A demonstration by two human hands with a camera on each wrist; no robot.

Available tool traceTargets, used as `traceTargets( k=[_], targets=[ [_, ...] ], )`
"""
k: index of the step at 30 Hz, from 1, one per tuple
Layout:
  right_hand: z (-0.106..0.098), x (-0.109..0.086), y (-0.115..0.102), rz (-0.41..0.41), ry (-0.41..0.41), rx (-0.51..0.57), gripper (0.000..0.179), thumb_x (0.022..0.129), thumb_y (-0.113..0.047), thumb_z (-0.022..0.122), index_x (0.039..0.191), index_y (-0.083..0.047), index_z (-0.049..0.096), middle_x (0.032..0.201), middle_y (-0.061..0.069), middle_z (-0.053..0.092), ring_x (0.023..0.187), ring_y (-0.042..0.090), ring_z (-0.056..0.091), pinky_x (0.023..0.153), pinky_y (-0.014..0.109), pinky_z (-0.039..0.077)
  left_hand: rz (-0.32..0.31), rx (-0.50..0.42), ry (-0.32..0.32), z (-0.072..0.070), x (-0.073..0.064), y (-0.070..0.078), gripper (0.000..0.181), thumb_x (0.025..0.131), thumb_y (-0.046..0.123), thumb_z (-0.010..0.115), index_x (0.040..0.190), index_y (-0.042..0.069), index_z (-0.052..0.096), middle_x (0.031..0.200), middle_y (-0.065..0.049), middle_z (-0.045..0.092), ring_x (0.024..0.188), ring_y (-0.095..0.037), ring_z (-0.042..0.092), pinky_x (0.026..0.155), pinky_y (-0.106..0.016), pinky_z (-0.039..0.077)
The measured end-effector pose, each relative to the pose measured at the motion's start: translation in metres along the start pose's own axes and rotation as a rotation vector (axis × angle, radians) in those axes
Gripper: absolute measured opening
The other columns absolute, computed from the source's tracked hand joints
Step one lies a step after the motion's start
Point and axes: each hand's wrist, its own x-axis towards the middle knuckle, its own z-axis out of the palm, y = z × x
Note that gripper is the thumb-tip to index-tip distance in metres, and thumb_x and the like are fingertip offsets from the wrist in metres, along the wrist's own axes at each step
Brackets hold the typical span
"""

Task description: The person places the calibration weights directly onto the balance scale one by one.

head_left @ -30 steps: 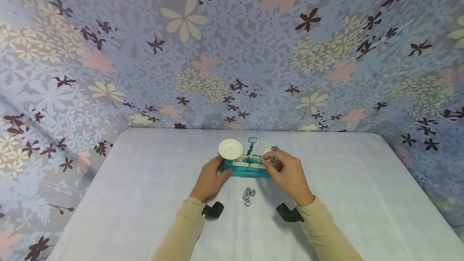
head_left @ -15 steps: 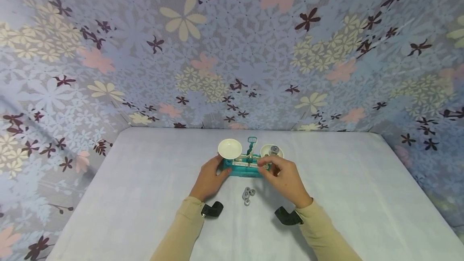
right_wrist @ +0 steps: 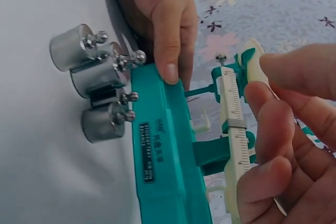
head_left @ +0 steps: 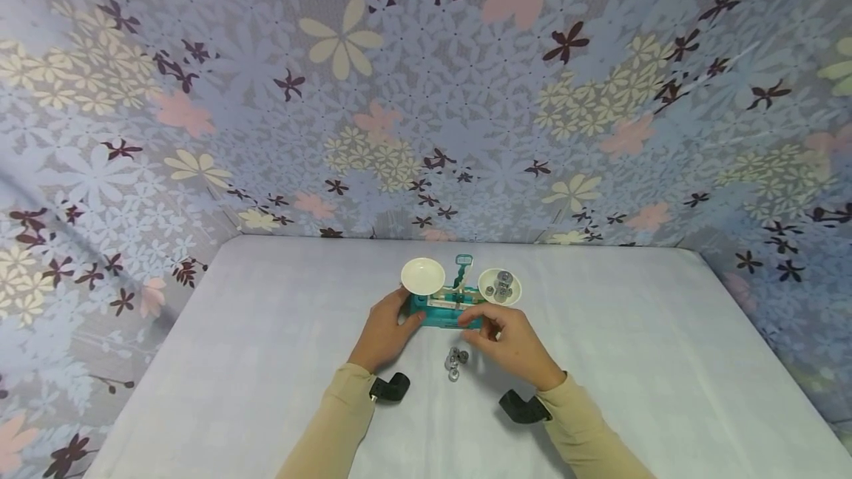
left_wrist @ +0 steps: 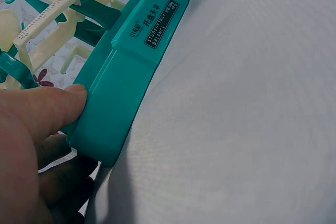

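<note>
Balance (head_left: 439, 314) is near the back middle of the desk (head_left: 299, 279), long axis running left-right, label (left_wrist: 161, 23) facing the person (head_left: 336, 416). Two pans (head_left: 422, 276), one per end; a few weights (head_left: 504, 279) in the right one, more bunched out front, can't count either pile cleanly. Left hand (head_left: 384, 326) is gripping the left end, right hand (head_left: 511, 341) has its fingers (right_wrist: 275, 124) loosely bent, released.

"What sort of place is this?"
"Hard to pin down — a cloth-covered table (head_left: 266, 368) closed in by flower-patterned walls (head_left: 426, 102)."
"A lab, then?"
"Only the balance (left_wrist: 118, 98), marked STUDENT, hints at one — the walls look homelier."
</note>
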Motion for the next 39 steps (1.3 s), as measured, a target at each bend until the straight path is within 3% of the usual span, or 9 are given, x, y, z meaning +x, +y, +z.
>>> traceTargets(
  k=[7, 18, 26, 39],
  targets=[
    [0.007, -0.006, 0.007, 0.01, -0.111, 0.044, 0.02, 0.085, -0.016, 0.069, 0.101, -0.027, 0.065, 0.079, -0.003, 0.061, 0.054, 0.009, 0.049, 0.046, 0.024, 0.044, -0.008, 0.007, -0.012, 0.003, -0.003, -0.003, 0.061, 0.091, 0.038, 0.056, 0.141, 0.008, 0.038, 0.14, -0.009, 0.043, 0.13, -0.021, 0.039, 0.109, -0.037, 0.032],
    [0.015, -0.009, 0.009, 0.017, -0.245, 0.081, 0.02, 0.084, -0.016, 0.069, 0.104, -0.013, 0.067, 0.07, 0.001, 0.058, 0.05, 0.006, 0.044, 0.043, 0.021, 0.041, 0.027, 0.005, 0.01, 0.003, -0.007, -0.003, 0.061, 0.091, 0.034, 0.058, 0.14, 0.004, 0.039, 0.138, -0.012, 0.045, 0.128, -0.025, 0.041, 0.107, -0.04, 0.034],
    [0.017, -0.009, 0.014, 0.004, -0.28, 0.065, 0.02, 0.084, -0.015, 0.069, 0.104, -0.013, 0.067, 0.066, 0.0, 0.056, 0.049, 0.005, 0.043, 0.041, 0.02, 0.04, -0.008, 0.004, -0.005, 0.001, -0.005, -0.003, 0.062, 0.091, 0.037, 0.057, 0.141, 0.006, 0.038, 0.14, -0.011, 0.044, 0.129, -0.023, 0.04, 0.108, -0.039, 0.033],
    [0.015, -0.006, 0.015, 0.024, -0.326, 0.029, 0.02, 0.083, -0.011, 0.069, 0.103, -0.015, 0.067, 0.063, -0.004, 0.054, 0.049, 0.004, 0.044, 0.041, 0.02, 0.041, 0.012, -0.004, -0.001, 0.001, 0.0, -0.002, 0.062, 0.091, 0.036, 0.057, 0.141, 0.005, 0.037, 0.14, -0.012, 0.043, 0.129, -0.023, 0.039, 0.108, -0.039, 0.033]
  ],
)
